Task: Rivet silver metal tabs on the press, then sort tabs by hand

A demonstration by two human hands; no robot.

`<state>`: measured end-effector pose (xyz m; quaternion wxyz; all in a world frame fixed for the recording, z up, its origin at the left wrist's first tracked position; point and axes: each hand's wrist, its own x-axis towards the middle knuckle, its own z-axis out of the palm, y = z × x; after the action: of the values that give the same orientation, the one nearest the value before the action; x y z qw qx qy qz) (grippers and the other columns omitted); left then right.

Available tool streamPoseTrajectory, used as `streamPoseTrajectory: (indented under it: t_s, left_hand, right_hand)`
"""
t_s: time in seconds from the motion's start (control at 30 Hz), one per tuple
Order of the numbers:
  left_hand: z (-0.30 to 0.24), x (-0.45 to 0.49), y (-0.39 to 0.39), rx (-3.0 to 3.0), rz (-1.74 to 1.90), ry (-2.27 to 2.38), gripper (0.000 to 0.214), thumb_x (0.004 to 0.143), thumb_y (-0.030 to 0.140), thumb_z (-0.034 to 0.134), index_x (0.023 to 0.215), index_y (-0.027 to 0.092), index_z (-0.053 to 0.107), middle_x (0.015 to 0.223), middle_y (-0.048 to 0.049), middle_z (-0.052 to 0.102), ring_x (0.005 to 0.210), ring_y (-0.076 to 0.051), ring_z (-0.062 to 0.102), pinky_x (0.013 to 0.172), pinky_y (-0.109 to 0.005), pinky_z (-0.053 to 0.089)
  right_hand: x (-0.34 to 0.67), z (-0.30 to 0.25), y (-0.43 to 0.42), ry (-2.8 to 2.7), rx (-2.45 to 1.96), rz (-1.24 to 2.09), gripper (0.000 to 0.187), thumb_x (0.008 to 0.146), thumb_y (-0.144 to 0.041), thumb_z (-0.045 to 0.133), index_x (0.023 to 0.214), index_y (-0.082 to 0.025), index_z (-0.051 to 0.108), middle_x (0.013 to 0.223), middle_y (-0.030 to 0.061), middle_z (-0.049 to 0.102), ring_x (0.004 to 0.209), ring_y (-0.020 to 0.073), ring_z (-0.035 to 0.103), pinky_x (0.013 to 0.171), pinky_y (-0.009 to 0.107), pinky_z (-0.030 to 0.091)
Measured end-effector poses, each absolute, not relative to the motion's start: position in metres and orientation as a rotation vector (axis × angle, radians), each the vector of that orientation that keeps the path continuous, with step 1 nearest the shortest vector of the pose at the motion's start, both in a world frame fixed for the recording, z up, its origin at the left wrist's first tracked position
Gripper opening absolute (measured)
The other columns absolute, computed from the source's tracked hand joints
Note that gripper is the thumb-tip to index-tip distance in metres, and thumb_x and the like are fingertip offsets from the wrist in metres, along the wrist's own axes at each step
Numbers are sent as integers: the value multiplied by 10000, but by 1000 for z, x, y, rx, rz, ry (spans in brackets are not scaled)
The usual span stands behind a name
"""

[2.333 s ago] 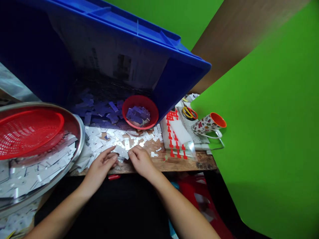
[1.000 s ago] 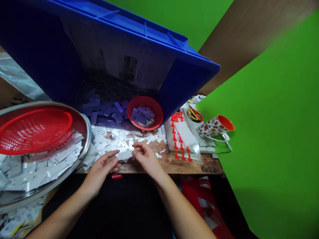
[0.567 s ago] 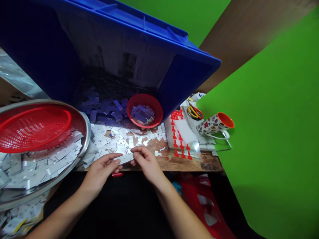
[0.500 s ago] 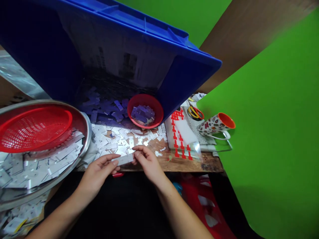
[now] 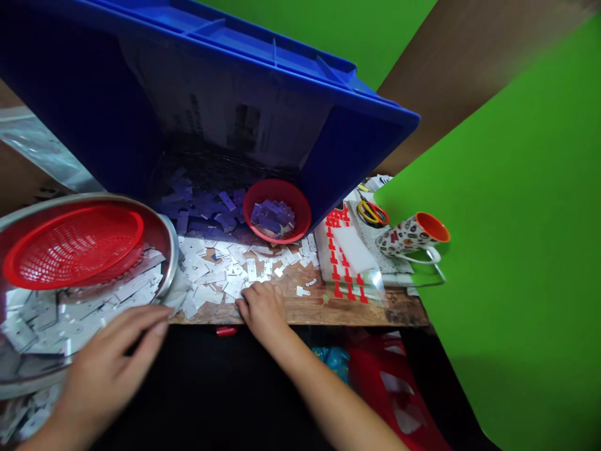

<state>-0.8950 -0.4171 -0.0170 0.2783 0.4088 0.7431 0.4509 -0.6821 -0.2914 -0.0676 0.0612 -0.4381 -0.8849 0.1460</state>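
Observation:
My left hand [image 5: 110,363] hovers at the lower left with its fingers stretched out and nothing visible in it, slightly blurred, just off the rim of a large steel bowl [image 5: 171,266]. White flat strips [image 5: 84,310] fill that bowl, and a red colander [image 5: 70,244] sits in it. My right hand [image 5: 263,308] rests at the wooden table's [image 5: 328,308] front edge. Its fingers are curled down onto a scatter of small white cut pieces [image 5: 220,270]. What they pinch is hidden.
A big blue crate [image 5: 361,141] lies tipped on its side behind the pile. Inside it a red bowl [image 5: 282,186] holds more pieces. To the right lie a sheet of red stickers [image 5: 345,263], scissors [image 5: 372,213] and a tipped patterned mug [image 5: 408,235].
Both hands held a white strip between them. Now my left hand has swung left toward the steel bowl, the strip is gone from view, and my right hand has dropped onto the pile.

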Motion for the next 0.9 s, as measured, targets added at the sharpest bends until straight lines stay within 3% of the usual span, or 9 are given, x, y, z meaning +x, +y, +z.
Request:
streamPoseTrajectory:
  t_s: [0.1,0.2,0.27,0.37,0.53,0.67,0.9]
  left_hand:
    - [-31,-854,-402,1083,1111,1834,280,622,415,744,877,300,754,973,-36,730,950,-265,642,900,-337,480]
    - [-40,-836,-381,659,1163,1632,512,588,411,769,1061,233,688,976,-74,723,873,-243,672,796,-339,529]
    - [-42,-834,-370,498,1152,1513,605,560,403,787,1108,185,651,839,-61,716,756,-208,673,708,-313,540]
    - [-42,-834,-363,396,1109,1444,596,562,373,792,1092,148,641,683,-12,665,656,-151,645,620,-244,519]
    - [-48,-835,-367,339,1149,1437,586,568,351,797,1091,145,630,750,-20,681,646,-125,641,615,-224,514]
    - [-54,-836,-370,309,1160,1467,604,543,365,811,1077,153,624,747,-9,688,645,-119,648,612,-213,513]
    - [-57,-840,-370,353,1186,1551,639,486,394,827,1036,142,620,636,14,658,620,-141,650,610,-243,519]
  right_hand:
    - [-678,-65,-292,-2534,-1319,562,239,923,-297,466,839,-190,663,845,73,636,882,212,527,799,355,335]
    - [-675,-57,-296,-2224,-1286,1048,239,902,-260,477,760,-187,655,784,37,636,793,164,545,735,289,376]
    - [-674,-53,-300,-1986,-1249,1414,240,880,-272,494,708,-186,639,729,8,630,714,139,544,668,256,388]
    - [-674,-52,-304,-1685,-1237,1771,246,834,-357,549,677,-179,616,653,-21,610,635,120,533,613,240,382]
    - [-674,-59,-310,-1074,-1130,2301,438,760,-614,563,778,-178,529,619,4,654,531,114,596,529,210,371]
    - [-674,-65,-317,-833,-1074,2434,446,745,-596,614,827,-173,498,702,54,705,580,128,651,562,212,416]
    - [-678,-70,-320,-914,-1116,2352,445,752,-587,621,847,-161,537,720,53,712,592,113,650,581,204,406]
